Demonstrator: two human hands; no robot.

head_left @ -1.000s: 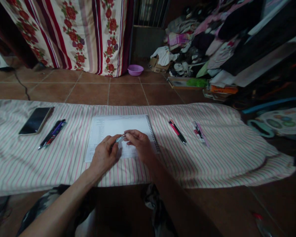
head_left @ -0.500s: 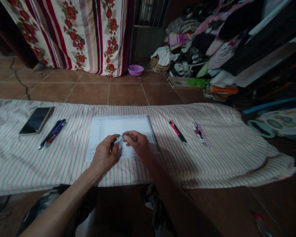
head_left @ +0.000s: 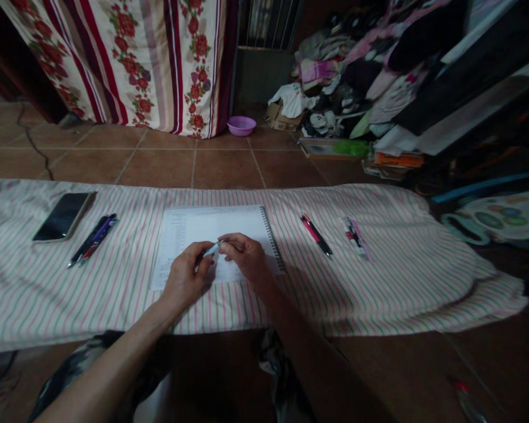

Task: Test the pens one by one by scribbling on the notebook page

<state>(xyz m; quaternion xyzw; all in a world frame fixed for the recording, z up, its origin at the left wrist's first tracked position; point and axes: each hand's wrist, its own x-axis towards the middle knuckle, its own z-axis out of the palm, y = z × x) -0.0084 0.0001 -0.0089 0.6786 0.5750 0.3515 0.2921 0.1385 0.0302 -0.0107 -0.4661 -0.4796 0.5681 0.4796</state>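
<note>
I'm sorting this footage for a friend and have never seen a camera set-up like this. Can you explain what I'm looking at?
There is no machine here: the camera sits on a person's head, looking forward and down, so the two bare arms entering from below are that person's own. The left hand and right hand meet over a spiral notebook and together hold a small light-blue pen. The notebook lies on a striped cloth spread over a tiled floor. On the cloth lie a phone and a few pens to the left, with a red and a black pen and another pen bundle to the right.
</note>
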